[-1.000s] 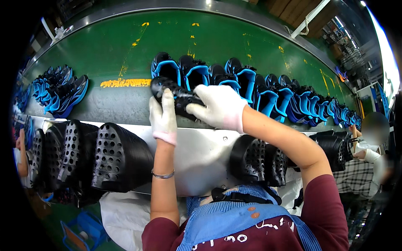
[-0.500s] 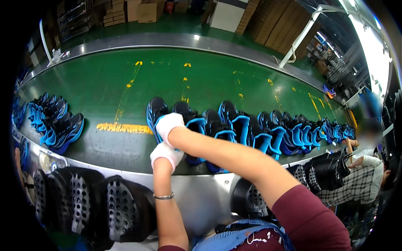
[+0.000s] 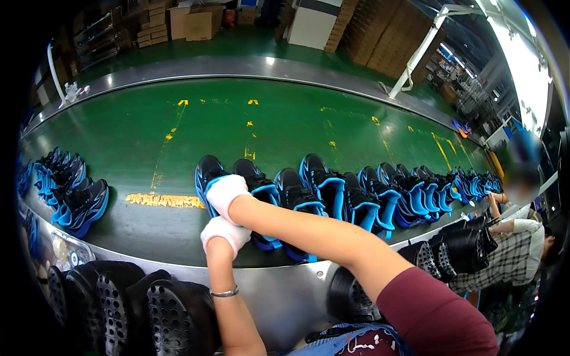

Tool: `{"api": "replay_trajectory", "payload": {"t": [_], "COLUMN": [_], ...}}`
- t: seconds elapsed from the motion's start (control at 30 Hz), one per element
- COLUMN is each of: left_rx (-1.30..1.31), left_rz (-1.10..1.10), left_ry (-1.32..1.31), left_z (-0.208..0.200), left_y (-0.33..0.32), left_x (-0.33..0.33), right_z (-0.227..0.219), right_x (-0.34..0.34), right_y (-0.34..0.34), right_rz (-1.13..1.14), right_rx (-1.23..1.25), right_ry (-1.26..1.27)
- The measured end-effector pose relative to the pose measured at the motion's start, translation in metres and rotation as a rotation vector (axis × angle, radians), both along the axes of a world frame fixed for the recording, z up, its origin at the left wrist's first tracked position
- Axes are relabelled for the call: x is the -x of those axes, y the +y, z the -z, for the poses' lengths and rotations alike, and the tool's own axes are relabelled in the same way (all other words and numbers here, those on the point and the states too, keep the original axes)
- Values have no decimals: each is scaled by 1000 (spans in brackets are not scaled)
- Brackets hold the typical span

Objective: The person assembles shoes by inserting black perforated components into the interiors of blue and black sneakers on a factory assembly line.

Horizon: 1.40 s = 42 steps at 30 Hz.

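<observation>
Both my hands wear white gloves and meet at the left end of a row of black and blue sneakers. My right hand (image 3: 225, 193) reaches across from the right and lies closed over the collar of the leftmost sneaker (image 3: 208, 170), whose toe points away from me. Just below it, my left hand (image 3: 224, 235) is closed at the heel end of that sneaker, partly tucked under the right wrist. The fingertips of both hands are hidden. Close on the right stand another sneaker (image 3: 249, 170) and several more like it.
Several sneakers (image 3: 83, 204) stand left on the green conveyor surface (image 3: 219, 127). Black perforated forms (image 3: 172, 314) line the near metal edge (image 3: 279, 291), with others (image 3: 350, 291) to the right. A co-worker in a plaid garment (image 3: 499, 261) is at far right. Cardboard boxes (image 3: 203, 25) stand beyond.
The whole view has shifted, so the hands, sneakers and surface appear slightly lower and further left. Both hands remain at the same sneaker, with little visible change in their grip.
</observation>
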<state>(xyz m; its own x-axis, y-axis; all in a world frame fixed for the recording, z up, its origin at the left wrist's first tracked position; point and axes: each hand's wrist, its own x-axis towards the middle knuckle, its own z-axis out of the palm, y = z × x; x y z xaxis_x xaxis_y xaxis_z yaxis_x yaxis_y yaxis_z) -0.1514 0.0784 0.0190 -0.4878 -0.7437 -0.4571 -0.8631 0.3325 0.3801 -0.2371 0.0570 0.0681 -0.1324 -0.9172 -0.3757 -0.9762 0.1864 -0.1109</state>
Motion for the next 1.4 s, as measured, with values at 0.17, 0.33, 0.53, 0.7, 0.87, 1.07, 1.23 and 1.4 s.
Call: {"api": "replay_trajectory", "payload": {"t": [0.17,0.33,0.53,0.7,0.87,1.07,1.23,1.4], "left_rx": [207,153,787,505,420,491,517,422], "left_rz": [159,-125,-324,-105,-102,14,95,9], "left_ry": [28,126,602,686,631,623,554,685], "left_z": [19,-3,-12,11,12,23,22,41], "left_y": [-7,14,90,127,115,147,142,137], "left_x": [1,1,-9,6,20,53,63,45], "right_z": [26,-22,-54,0,2,4,-1,-69], "right_x": [11,39,109,124,126,179,203,167], "right_y": [-3,61,176,230,235,265,313,428], "right_rz": [17,-340,-226,-497,-441,-447,-318,39], "right_rx": [343,401,228,278,154,154,342,447], "right_ry": [-71,-93,-75,130,242,294,31,-177]}}
